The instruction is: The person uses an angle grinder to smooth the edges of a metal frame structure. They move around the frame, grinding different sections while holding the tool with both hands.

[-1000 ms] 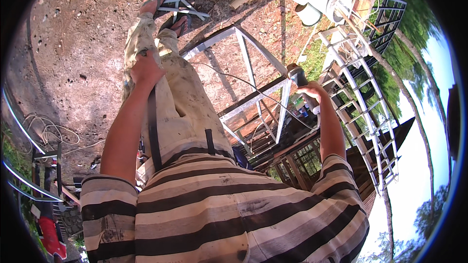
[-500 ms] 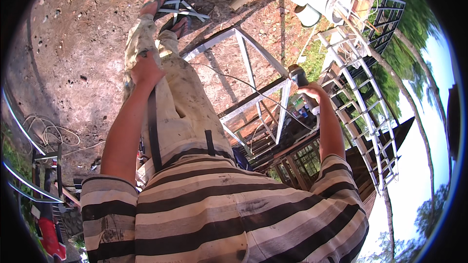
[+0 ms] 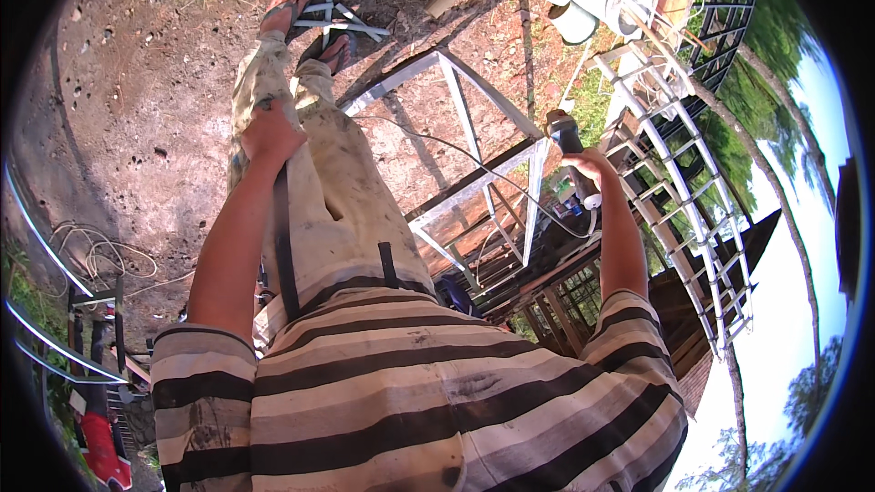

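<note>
Remotely, I see the right hand (image 3: pixel 591 167) gripping a dark, corded power tool (image 3: pixel 567 137) out to the right, its head close to a corner of a pale metal frame (image 3: pixel 459 109); whether they touch, I cannot tell. The left hand (image 3: pixel 272 135) rests on the beige trousers (image 3: pixel 351 187), near the knee, its fingers too hidden for me to judge how far they curl.
</note>
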`<state>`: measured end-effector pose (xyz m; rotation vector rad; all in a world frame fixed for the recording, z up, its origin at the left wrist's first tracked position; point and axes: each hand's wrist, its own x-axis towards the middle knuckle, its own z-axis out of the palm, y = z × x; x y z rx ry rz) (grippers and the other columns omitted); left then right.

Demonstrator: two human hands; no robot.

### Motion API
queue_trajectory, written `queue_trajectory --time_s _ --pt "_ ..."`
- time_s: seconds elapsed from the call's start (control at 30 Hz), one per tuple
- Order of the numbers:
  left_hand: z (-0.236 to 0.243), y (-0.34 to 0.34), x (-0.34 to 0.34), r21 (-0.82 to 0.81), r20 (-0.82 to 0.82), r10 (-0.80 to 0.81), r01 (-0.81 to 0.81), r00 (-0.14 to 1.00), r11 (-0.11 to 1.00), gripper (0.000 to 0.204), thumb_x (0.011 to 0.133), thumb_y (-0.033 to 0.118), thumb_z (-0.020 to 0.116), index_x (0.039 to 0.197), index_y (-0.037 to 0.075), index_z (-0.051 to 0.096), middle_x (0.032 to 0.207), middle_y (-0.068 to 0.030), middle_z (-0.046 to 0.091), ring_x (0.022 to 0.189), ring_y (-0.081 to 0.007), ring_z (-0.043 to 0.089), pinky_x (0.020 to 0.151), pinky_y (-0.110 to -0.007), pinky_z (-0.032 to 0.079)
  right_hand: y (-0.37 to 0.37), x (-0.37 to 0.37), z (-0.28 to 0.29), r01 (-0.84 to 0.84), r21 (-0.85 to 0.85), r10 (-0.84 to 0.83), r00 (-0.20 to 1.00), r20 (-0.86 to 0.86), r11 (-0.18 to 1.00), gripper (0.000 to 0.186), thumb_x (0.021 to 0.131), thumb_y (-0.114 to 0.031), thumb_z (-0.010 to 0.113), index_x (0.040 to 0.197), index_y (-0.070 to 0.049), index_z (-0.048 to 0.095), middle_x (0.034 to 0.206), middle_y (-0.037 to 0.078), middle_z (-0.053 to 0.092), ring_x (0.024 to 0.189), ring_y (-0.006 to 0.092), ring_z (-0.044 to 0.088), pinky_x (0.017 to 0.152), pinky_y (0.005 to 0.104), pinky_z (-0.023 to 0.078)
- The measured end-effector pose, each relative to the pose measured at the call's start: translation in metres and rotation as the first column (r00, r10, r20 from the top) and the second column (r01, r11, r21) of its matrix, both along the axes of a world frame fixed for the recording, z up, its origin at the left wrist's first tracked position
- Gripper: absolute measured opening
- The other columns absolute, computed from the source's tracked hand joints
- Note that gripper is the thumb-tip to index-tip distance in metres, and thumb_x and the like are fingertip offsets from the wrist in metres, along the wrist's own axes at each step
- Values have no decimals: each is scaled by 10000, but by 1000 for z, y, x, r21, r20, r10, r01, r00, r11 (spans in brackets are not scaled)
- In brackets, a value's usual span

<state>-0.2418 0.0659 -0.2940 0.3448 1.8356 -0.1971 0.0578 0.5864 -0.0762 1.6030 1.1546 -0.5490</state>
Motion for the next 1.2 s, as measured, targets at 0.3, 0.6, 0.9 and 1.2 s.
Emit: queue_trajectory --time_s 0.3,0.6,0.9,1.2 --pt "1 5 -7 -23 13 -66 66 998 998 914 720 517 814 1482 176 441 1354 -206 570 1149 -367 687 913 -469 585 -23 10 9 59 19 -59 998 4 998 327 756 -240 847 885 26 707 757 119 685 631 228 689 562 389 596" --pt "11 11 -13 -8 -7 -64 64 998 998 937 712 515 818 1498 181 432 1366 -213 566 1170 -367 675 926 -476 577 -18 33 4 135 26 -135 991 5 991 290 768 -256 855 892 -28 727 721 77 658 593 207 662 571 380 571" --pt "13 15 -15 -16 -15 -85 85 996 996 909 711 518 826 1470 178 458 1349 -210 574 1154 -361 686 917 -459 583 -8 44 3 44 47 -42 998 -56 998 345 744 -267 861 896 14 729 760 115 697 619 217 685 551 395 572" --pt "9 9 -11 5 -24 -82 82 996 997 927 710 521 825 1479 172 442 1378 -211 552 1160 -367 683 915 -469 579 -13 38 -16 -18 -19 17 998 -54 1000 383 712 -276 876 855 45 725 741 129 706 621 230 694 574 387 588"
